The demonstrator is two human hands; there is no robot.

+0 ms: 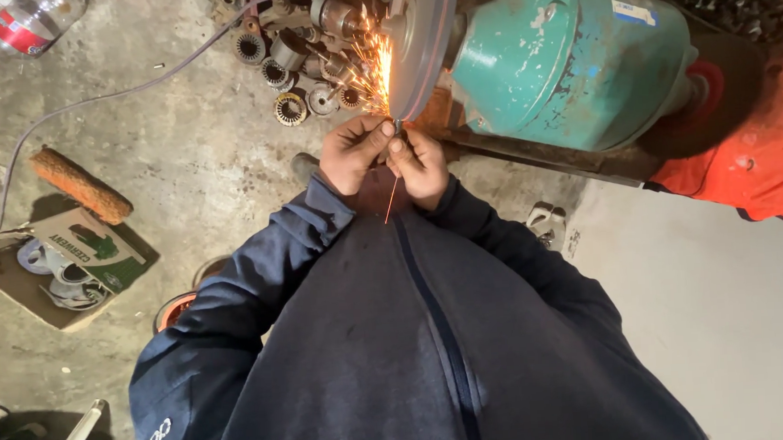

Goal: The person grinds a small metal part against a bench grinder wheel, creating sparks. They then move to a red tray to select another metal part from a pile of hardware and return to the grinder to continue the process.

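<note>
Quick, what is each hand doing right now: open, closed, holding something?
Left hand: closed, pinching a small metal piece against the grinding wheel.
Right hand: closed on the same piece.

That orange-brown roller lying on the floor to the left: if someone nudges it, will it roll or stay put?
The roller looks cylindrical and lies on its side on bare concrete floor, so a sideways push would probably roll it. Its nap looks fuzzy and worn, which may slow it. It seems light for its size. Both hands, left hand and right hand, are busy at the grinding wheel.
</note>
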